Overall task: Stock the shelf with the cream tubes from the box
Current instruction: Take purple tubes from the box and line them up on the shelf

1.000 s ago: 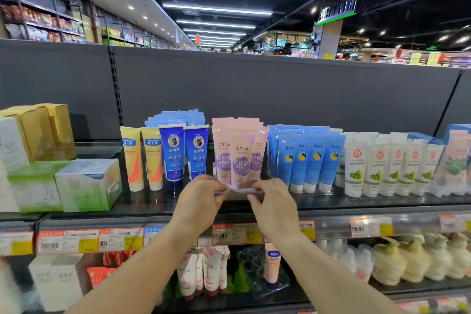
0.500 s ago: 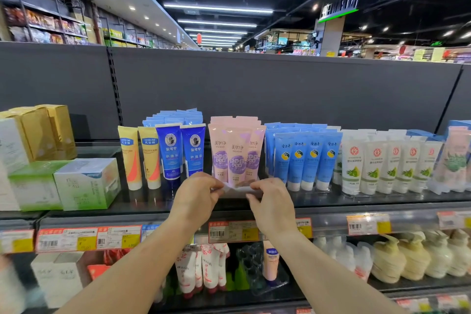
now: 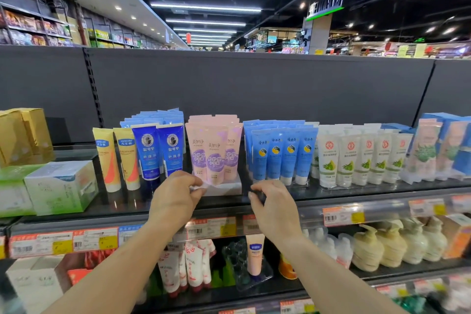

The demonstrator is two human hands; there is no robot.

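Observation:
Pink and lilac cream tubes (image 3: 215, 153) stand upright in a small clear display tray (image 3: 227, 186) at the middle of the dark top shelf (image 3: 336, 193). My left hand (image 3: 175, 199) pinches the tray's front left corner between thumb and fingers. My right hand (image 3: 274, 208) is off the tray, just right of its front corner, over the shelf's front edge, with loosely bent fingers and nothing in it. No box of tubes is in view.
Dark blue tubes (image 3: 159, 150) and yellow tubes (image 3: 116, 158) stand left of the pink ones; light blue tubes (image 3: 283, 153) and white tubes (image 3: 362, 158) stand right. Green cartons (image 3: 61, 186) sit far left. Price labels (image 3: 211, 228) line the rail; more products fill the lower shelf.
Both hands held the tray's front edge before. Now my right hand has let go and moved right, while my left hand keeps its pinch on the left corner.

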